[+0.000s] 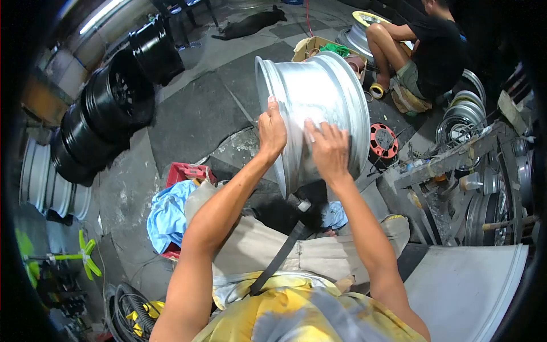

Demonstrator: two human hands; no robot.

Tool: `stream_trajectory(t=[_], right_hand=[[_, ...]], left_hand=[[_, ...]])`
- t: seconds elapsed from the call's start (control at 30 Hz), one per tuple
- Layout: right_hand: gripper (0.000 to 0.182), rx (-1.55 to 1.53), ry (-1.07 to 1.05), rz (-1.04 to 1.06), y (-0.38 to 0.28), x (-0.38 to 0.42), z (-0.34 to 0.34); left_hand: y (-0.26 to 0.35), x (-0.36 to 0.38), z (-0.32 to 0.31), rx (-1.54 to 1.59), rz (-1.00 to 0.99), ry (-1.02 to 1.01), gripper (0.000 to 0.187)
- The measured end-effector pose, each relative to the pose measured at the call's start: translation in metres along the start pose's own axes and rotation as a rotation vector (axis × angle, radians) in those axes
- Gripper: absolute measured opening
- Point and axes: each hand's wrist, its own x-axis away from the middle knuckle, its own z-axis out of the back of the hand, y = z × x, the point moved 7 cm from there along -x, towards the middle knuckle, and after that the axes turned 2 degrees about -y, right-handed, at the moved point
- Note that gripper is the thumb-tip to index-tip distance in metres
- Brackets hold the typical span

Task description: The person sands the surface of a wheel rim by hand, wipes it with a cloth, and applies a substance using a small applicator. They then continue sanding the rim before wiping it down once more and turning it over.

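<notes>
A bare silver wheel rim [319, 85] is tilted up in front of me, its barrel facing me. My left hand [272, 134] is closed on the near left lip, thumb pointing up along the edge. Against the barrel lies my right hand [331, 149], its fingers stretched over the metal and a little blurred. A small pale patch shows by the index finger; I cannot tell what it is. Below the rim, a dark support is partly hidden between my legs, with a light blue cloth [334, 215] beside it.
Black wheel rims [94, 125] line the left side. A red crate [188, 171] holds a blue cloth [170, 214]. Behind the rim stands a carton [313, 45]. A person [436, 51] sits at the back right near more rims [464, 111]. A dog [250, 25] lies farther back.
</notes>
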Motion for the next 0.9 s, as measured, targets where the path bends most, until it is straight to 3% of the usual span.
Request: stream_trajectory(t=[0.13, 0.3, 0.67, 0.77, 0.9], right_hand=[[0.04, 0.045, 0.015, -0.121, 0.012, -0.019, -0.006], [0.037, -0.043, 0.003, -0.008, -0.009, -0.001, 0.002], [0.03, 0.047, 0.049, -0.099, 0.004, -0.02, 0.001], [0.031, -0.02, 0.057, -0.078, -0.009, -0.011, -0.003], [0.033, 0.002, 0.013, -0.028, 0.0, -0.012, 0.002]], left_hand=[[0.0, 0.002, -0.001, 0.048, 0.065, -0.081, 0.079], [0.0, -0.001, -0.001, 0.029, 0.009, -0.03, 0.08], [0.004, 0.006, -0.004, 0.011, 0.061, -0.078, 0.08], [0.007, -0.001, 0.002, 0.025, -0.017, 0.042, 0.08], [0.001, 0.004, 0.0, 0.02, 0.04, -0.061, 0.08]])
